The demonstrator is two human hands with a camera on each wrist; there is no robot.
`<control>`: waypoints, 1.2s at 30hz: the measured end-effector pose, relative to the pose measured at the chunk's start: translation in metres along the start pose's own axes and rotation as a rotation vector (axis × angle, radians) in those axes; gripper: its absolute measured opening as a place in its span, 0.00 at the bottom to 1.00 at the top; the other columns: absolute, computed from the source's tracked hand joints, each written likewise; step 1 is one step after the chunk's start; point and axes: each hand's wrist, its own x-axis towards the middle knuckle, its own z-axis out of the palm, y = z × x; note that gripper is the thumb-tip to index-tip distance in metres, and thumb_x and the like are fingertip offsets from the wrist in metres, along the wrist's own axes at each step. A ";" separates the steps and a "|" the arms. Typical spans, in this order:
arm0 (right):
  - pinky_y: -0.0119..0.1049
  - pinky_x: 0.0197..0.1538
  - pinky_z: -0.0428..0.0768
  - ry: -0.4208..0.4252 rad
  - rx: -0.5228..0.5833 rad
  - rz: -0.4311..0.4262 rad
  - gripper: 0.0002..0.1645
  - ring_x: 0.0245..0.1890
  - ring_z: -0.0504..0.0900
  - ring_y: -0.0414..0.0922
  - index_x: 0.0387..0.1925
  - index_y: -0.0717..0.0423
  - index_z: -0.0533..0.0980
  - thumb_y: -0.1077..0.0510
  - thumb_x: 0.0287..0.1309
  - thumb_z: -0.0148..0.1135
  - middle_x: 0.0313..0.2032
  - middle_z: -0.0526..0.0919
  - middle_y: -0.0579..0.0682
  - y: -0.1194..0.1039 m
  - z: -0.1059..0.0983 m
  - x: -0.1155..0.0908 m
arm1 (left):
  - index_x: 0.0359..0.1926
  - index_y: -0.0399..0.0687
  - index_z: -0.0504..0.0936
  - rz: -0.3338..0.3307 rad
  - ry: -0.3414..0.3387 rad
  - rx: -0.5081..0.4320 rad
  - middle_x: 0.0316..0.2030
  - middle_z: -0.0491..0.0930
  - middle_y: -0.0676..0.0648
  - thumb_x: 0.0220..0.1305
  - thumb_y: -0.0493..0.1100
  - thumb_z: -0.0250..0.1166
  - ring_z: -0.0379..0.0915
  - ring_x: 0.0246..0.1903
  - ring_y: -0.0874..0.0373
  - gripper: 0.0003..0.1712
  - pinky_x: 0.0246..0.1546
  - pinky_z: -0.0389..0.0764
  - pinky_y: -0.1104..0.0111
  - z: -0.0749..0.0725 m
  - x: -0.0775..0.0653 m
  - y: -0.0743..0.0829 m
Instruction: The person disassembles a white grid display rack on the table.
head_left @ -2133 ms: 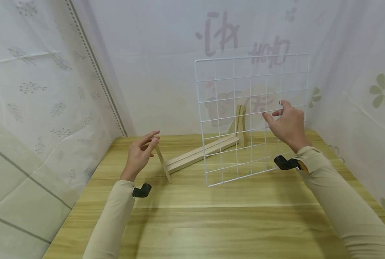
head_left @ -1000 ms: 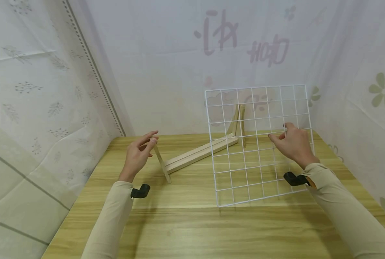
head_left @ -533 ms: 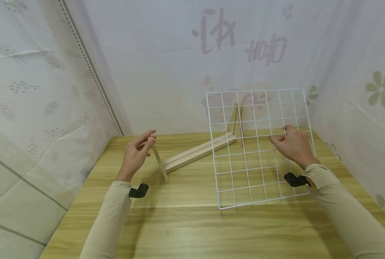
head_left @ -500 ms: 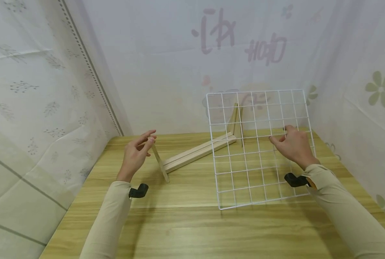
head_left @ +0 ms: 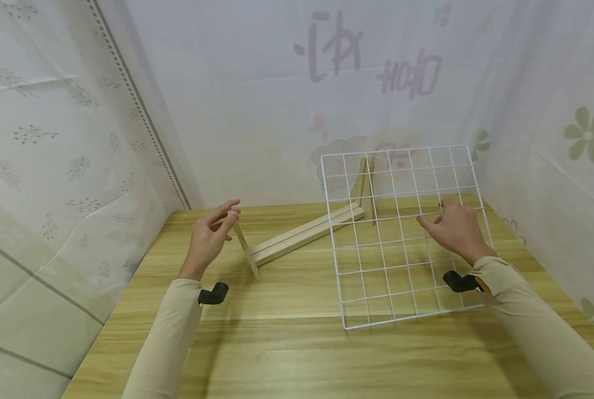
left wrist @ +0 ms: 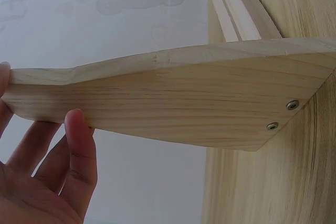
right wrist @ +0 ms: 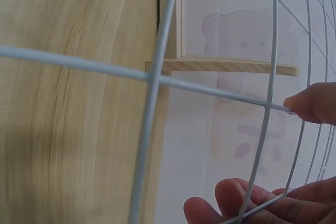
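In the head view, a wooden stand lies across the back of the table; two pale rails (head_left: pixel 309 235) join its end pieces. The far end piece (head_left: pixel 369 194) stands up behind the grid. My left hand (head_left: pixel 208 239) holds the free end of the near side panel (left wrist: pixel 173 98), which shows two metal bolts low down in the left wrist view. My right hand (head_left: pixel 455 228) grips a white wire grid panel (head_left: pixel 334 242) by its wires, tilted in front of the stand's right part. In the right wrist view, thumb and fingertips (right wrist: pixel 231 198) are around the grid wires (right wrist: pixel 153 75).
The wood-grain table (head_left: pixel 287 349) reaches the patterned curtain (head_left: pixel 247 111) at the back. More curtain hangs at the left and right sides. A black wrist camera mount sits on each sleeve.
The right hand has lowered the wire grid toward the table and tilted it, with its lower edge nearer me. The left hand keeps its hold on the stand.
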 end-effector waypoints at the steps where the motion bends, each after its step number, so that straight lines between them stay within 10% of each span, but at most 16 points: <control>1: 0.66 0.51 0.74 -0.002 -0.004 -0.004 0.41 0.45 0.79 0.74 0.54 0.82 0.70 0.43 0.65 0.59 0.33 0.88 0.67 0.001 0.001 0.000 | 0.69 0.66 0.73 0.002 -0.001 -0.001 0.61 0.81 0.43 0.76 0.55 0.55 0.77 0.45 0.81 0.24 0.32 0.82 0.74 0.000 0.000 0.000; 19: 0.64 0.46 0.78 -0.016 -0.035 -0.026 0.46 0.31 0.85 0.63 0.60 0.86 0.67 0.44 0.63 0.60 0.26 0.87 0.65 0.021 0.011 -0.007 | 0.70 0.64 0.73 0.019 0.007 -0.007 0.60 0.81 0.41 0.76 0.53 0.56 0.77 0.43 0.83 0.24 0.30 0.81 0.75 -0.001 0.004 -0.007; 30: 0.38 0.24 0.70 -0.059 -0.064 -0.009 0.41 0.15 0.67 0.44 0.49 0.84 0.73 0.43 0.62 0.62 0.13 0.70 0.50 0.031 0.017 -0.010 | 0.70 0.65 0.73 0.021 -0.004 -0.004 0.61 0.81 0.41 0.76 0.54 0.56 0.77 0.44 0.82 0.24 0.31 0.83 0.72 0.001 0.002 -0.006; 36: 0.44 0.28 0.75 -0.101 -0.054 0.022 0.46 0.19 0.72 0.49 0.56 0.86 0.69 0.42 0.62 0.62 0.37 0.80 0.79 0.031 0.018 -0.010 | 0.68 0.65 0.74 0.022 -0.001 -0.009 0.60 0.81 0.42 0.76 0.55 0.56 0.78 0.44 0.81 0.23 0.32 0.84 0.71 0.000 0.000 -0.006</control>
